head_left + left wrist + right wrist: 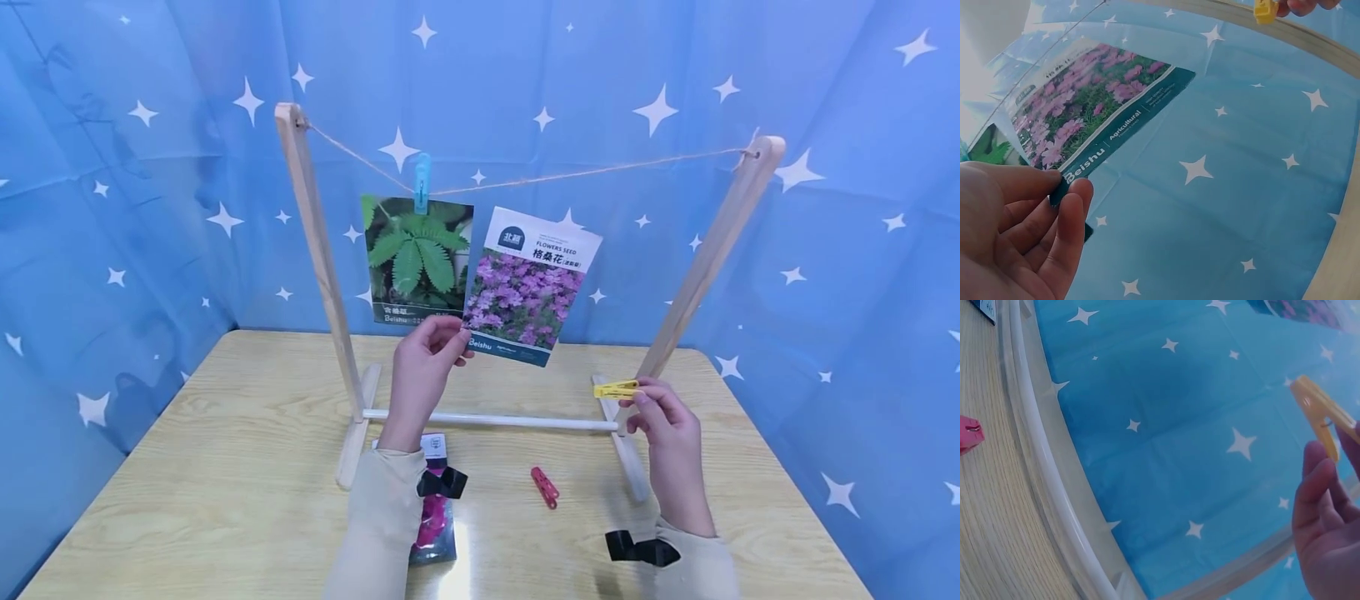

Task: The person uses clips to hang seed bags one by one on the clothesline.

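Below the string [585, 173], the left grip [426, 362] pinches a flower packet [527, 287], the right grip [670, 429] (lower) a yellow clothespin [615, 390].

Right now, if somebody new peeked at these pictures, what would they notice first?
Probably the pink-flower seed packet, pinched at its lower left corner by the left hand, below the string. Just left of it, the green-leaf packet hangs from the string by a blue clothespin. Then comes the bright yellow clothespin in the right hand, near the right wooden post.

Smooth seed packet [529, 290], plastic clothespin [615, 390]
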`<state>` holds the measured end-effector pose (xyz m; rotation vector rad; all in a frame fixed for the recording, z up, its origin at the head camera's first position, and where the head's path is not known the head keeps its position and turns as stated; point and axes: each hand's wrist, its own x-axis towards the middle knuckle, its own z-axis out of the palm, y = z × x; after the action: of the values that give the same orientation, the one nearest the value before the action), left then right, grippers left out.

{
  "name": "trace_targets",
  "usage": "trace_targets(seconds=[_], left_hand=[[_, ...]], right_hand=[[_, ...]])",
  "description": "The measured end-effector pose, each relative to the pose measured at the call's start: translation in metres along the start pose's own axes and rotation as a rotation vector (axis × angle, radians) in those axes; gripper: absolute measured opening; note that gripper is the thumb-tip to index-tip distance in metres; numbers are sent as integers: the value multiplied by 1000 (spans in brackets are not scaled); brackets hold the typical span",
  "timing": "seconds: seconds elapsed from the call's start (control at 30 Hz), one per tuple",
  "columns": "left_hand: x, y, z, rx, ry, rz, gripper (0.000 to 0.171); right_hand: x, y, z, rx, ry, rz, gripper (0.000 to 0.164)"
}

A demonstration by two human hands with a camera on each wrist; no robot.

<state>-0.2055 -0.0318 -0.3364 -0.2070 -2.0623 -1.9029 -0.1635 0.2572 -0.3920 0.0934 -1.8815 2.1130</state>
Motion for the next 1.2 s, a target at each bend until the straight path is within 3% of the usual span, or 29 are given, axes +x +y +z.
trace_targets(seconds=[0.17,0.37,0.53,0.77,0.83,1.07,1.2], left_hand=[[-2,5,3,-3,-16,-4,20],[-10,22,6,3,31,39,17],[-12,25,5,-7,55,40,17],[-11,25,8,-49,26,42,19],[-11,24,8,-43,27,38,20],[0,-3,7,-59,48,57,24],[0,-3,7,-71,39,48,25]], right_hand=[[-3,2,3,-26,10,-5,28],[-1,1,8,-49,-33,-49,28],[-2,0,13,-111,-55,-67,27],[1,-4,18,-162,-88,-76,27],[3,-6,18,-173,-92,-79,28],[14,-16,22,-191,-137,-128,29],[18,-24,27,-216,-185,-135,29]])
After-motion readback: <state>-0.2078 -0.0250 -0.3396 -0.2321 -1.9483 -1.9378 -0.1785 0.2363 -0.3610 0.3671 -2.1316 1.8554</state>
